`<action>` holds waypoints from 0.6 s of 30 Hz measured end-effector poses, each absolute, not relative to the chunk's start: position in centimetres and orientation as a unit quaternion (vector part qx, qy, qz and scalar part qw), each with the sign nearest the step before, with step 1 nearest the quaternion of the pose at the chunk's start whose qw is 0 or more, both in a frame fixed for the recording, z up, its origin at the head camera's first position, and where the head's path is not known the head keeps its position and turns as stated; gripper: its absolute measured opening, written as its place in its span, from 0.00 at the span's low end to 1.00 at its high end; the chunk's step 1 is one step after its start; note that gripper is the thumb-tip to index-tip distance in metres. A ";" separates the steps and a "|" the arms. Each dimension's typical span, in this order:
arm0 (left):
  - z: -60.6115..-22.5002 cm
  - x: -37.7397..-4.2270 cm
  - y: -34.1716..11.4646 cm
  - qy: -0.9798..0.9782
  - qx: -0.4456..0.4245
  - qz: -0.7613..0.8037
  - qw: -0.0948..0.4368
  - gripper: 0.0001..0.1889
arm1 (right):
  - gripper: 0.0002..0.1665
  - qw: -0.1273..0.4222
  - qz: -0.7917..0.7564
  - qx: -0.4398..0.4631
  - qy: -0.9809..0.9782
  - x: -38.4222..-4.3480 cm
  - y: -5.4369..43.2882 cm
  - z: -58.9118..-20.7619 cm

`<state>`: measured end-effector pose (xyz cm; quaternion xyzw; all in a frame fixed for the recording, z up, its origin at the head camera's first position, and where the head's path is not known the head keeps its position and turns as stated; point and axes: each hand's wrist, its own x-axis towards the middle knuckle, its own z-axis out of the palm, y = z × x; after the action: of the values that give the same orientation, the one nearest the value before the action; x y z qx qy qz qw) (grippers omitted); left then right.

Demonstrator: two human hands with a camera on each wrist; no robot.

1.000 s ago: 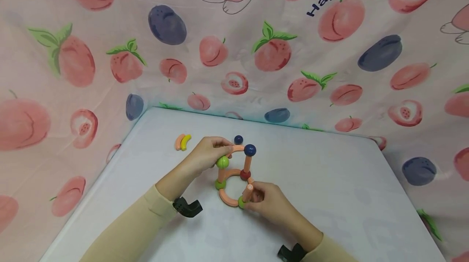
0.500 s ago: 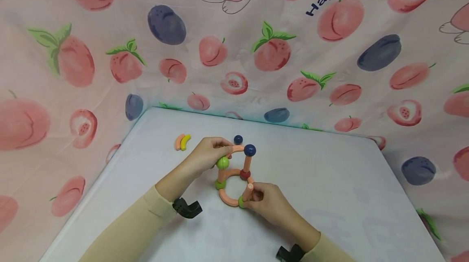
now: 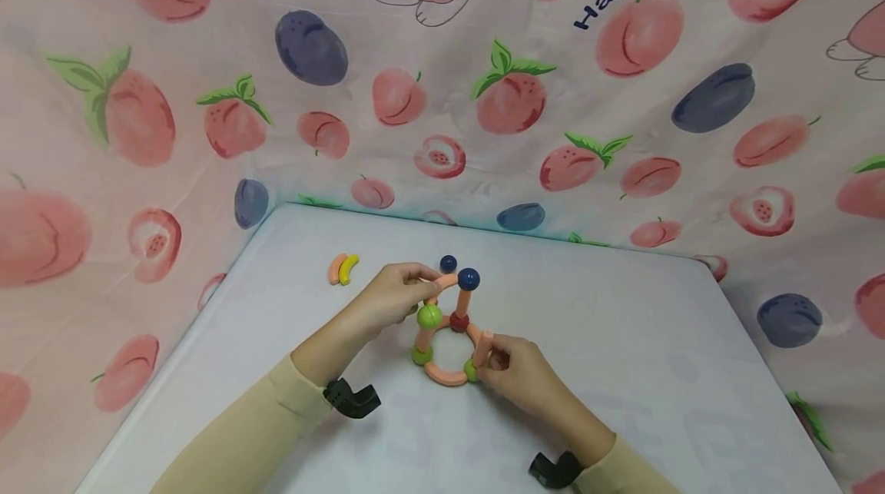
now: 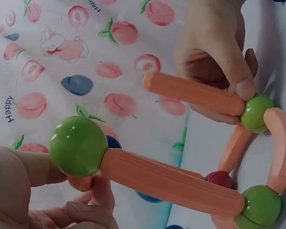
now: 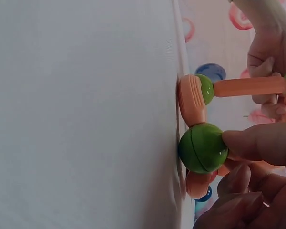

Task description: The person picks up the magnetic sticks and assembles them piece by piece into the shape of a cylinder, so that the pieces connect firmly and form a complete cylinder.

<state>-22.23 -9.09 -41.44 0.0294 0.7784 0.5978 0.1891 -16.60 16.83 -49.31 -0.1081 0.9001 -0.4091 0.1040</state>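
A ball-and-stick toy frame stands on the table, its base a ring of curved orange sticks (image 3: pixel 445 379) joined by a red ball (image 3: pixel 459 322) and green balls (image 3: pixel 422 356). Two upright sticks carry an upper green ball (image 4: pixel 77 146) and a dark blue ball (image 3: pixel 469 279), with a curved orange stick (image 3: pixel 449 280) between them. My left hand (image 3: pixel 390 296) pinches that curved stick beside the upper green ball. At the ring's near right, my right hand (image 3: pixel 522 371) grips the foot of a third upright stick (image 4: pixel 195 94), thumb against its green ball (image 5: pixel 203 148). That stick's top is bare.
A loose dark blue ball (image 3: pixel 448 263) lies behind the frame. Farther left, an orange curved stick (image 3: pixel 336 269) and a yellow curved stick (image 3: pixel 349 269) lie side by side on the white table (image 3: pixel 622 325). A fruit-print cloth (image 3: pixel 442 94) rises behind the table.
The frame has turned slightly, its near side swinging right. My right hand has shifted a little right and up with its stick and ball. My left hand keeps hold of the upper curved stick.
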 end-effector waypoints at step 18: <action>-41.2 -21.5 -9.4 0.778 0.021 0.598 0.190 0.18 | 0.11 0.087 -0.415 -0.086 0.902 -17.9 16.5 -49.2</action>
<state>-21.46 -9.42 -41.21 0.0210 0.7780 0.5985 0.1901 -17.86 16.52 -49.19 -0.0856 0.9017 -0.4149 0.0866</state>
